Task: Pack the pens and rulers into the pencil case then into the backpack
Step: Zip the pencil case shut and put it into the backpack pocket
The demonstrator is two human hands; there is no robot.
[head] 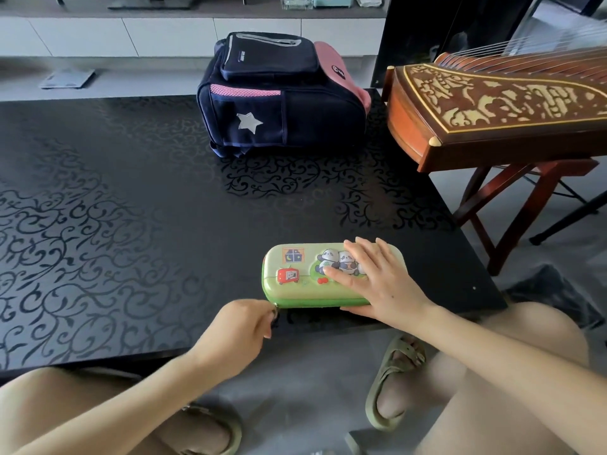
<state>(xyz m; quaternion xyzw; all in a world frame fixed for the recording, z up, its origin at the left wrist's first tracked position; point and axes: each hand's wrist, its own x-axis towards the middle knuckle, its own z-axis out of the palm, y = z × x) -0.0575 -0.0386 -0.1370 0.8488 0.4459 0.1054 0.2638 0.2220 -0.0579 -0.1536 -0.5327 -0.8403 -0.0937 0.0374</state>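
Note:
A green pencil case [295,284] with panda pictures lies closed near the front edge of the black patterned table [131,208]. My right hand [377,280] rests flat on the case's lid, thumb against its front side. My left hand [243,326] pinches the zipper pull at the case's front left corner. A navy and pink backpack [279,100] with a silver star lies at the back of the table, zipped as far as I can see. No pens or rulers are visible.
A carved wooden zither [492,106] on a red stand [512,205] sits right of the table, close to the backpack. My knees and sandalled feet are below the table's front edge. A low white cabinet [164,34] runs along the back.

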